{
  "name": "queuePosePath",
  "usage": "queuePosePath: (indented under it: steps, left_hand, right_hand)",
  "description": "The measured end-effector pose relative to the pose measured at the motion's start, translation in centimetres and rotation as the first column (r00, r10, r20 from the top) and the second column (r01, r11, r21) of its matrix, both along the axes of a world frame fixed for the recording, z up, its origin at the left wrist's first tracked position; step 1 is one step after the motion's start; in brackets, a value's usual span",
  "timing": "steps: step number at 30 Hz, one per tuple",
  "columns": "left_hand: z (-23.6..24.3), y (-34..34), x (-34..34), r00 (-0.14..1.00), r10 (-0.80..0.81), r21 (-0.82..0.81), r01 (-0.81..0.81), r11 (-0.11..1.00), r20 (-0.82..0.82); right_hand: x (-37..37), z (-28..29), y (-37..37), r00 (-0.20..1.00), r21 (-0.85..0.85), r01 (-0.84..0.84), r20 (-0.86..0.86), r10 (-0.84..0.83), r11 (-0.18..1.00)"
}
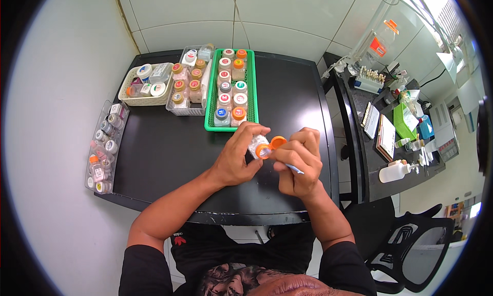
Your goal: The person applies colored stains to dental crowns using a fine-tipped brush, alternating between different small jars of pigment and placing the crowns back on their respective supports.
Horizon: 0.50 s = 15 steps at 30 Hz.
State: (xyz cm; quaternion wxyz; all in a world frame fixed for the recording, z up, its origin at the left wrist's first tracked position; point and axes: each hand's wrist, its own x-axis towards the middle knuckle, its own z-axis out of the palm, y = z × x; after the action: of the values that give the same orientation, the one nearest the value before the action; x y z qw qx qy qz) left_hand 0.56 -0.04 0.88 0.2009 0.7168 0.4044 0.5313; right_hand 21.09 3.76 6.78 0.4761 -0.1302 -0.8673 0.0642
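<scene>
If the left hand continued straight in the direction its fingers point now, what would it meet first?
Probably the right hand: the left hand, gripping the small bottle, points right toward it. Depth is unclear.

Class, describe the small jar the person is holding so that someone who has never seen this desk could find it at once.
Start at the black table and find the green basket of jars at its middle. Just in front of it, the left hand grips a small clear jar, with the right hand at its orange lid. Unlike the basket's jars, it is lifted and its lid flipped open.

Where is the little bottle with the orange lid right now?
In the head view, the small bottle is mid-table, gripped by the left hand, right hand beside its lid, below the green basket.
</scene>
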Motion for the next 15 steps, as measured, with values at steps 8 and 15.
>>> queuePosePath:
  steps: [8, 15]
  left_hand:
    - [-0.3, 0.2, -0.1, 1.000, 0.026, -0.019, -0.025, 1.000, 0.010]
    - [-0.8, -0.2, 0.7, 0.994, 0.014, -0.163, 0.004, 0.987, 0.109]
  right_hand:
    - [-0.3, -0.1, 0.0, 0.997, 0.044, 0.019, -0.070, -0.016, 0.999]
    - [-0.4, -0.6, 0.1, 0.999, 0.008, 0.019, -0.047, -0.019, 1.000]
